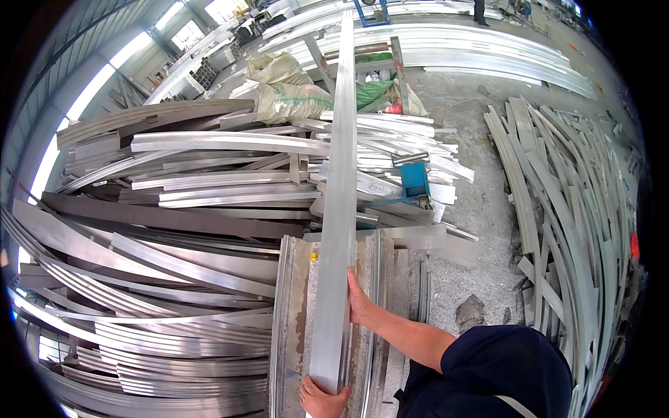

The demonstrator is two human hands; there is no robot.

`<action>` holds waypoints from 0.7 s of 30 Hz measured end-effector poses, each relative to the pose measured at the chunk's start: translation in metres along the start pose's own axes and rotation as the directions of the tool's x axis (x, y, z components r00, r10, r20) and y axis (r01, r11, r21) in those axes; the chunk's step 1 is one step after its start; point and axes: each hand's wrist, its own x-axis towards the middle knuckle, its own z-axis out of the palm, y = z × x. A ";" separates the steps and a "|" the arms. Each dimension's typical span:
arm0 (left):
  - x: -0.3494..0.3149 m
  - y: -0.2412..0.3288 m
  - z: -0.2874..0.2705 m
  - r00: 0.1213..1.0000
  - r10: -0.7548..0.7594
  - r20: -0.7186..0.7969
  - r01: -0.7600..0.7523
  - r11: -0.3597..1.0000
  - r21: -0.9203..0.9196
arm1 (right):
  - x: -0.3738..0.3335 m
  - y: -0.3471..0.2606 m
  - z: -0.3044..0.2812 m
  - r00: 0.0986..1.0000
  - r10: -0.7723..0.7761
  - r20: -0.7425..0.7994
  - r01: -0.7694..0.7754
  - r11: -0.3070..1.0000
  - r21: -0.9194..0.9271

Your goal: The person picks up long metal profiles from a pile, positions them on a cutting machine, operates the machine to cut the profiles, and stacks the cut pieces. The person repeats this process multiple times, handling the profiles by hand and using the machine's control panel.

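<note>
A long, straight silver metal profile (333, 237) runs from the lower middle far up to the top of the view. My right hand (357, 299) reaches in from the right and is closed against the profile's right edge, its fingers partly hidden by the metal. At the near end, my left hand (324, 399) is closed round the profile. Under the near part lies a worn, grooved bench-like support (295, 313), with a small yellow object (313, 257) on it.
Piled metal strips (188, 279) fill the left side. Another strip heap (557, 202) lies on the floor at right. Beyond stand woven sacks (289, 97), a metal frame (398, 66) and a blue-green piece (414, 181). Long profiles (488, 56) lie farther back, near a person's legs (480, 10).
</note>
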 end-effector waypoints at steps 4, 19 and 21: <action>0.004 0.002 -0.010 0.990 -0.085 0.115 0.089 0.996 -0.031 | 0.007 -0.007 0.003 0.999 0.030 -0.037 -0.031 0.999 -0.013; -0.070 0.006 -0.004 0.967 -0.061 -0.246 0.000 0.971 -0.238 | -0.020 0.000 -0.112 0.993 -0.006 -0.117 -0.046 0.897 -0.440; -0.132 0.047 0.007 0.902 -0.002 -0.431 -0.158 0.929 -0.335 | -0.039 -0.046 -0.223 0.945 0.326 0.032 -0.231 0.732 -0.640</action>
